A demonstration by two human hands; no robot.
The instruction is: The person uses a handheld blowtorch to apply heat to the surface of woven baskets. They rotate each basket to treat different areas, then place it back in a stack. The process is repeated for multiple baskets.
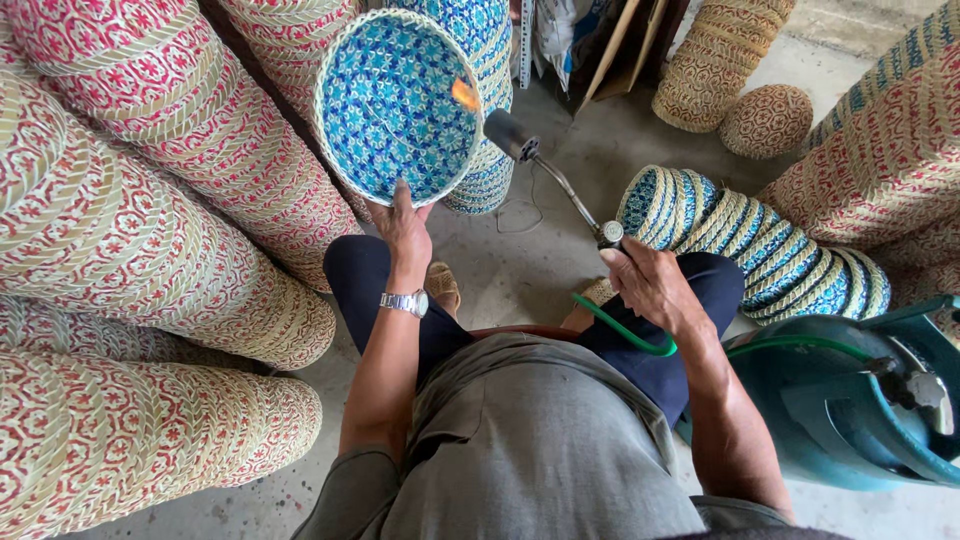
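My left hand [404, 232] grips the lower rim of a round blue and white woven basket [395, 105], held up with its inside facing me. My right hand [652, 285] holds a gas torch [560, 180] by its handle. The torch's dark nozzle points at the basket's inside, and a small orange flame [464, 94] burns against the weave near the right rim. A green hose [630, 335] runs from the torch handle to a teal gas cylinder [850, 400] lying at my right.
Long stacks of red and cream woven baskets [130, 250] lie on the left and at the right [880, 160]. A stack of blue and cream baskets [760, 250] lies on the concrete floor [540, 260] ahead right. Tan baskets [720, 60] stand at the back.
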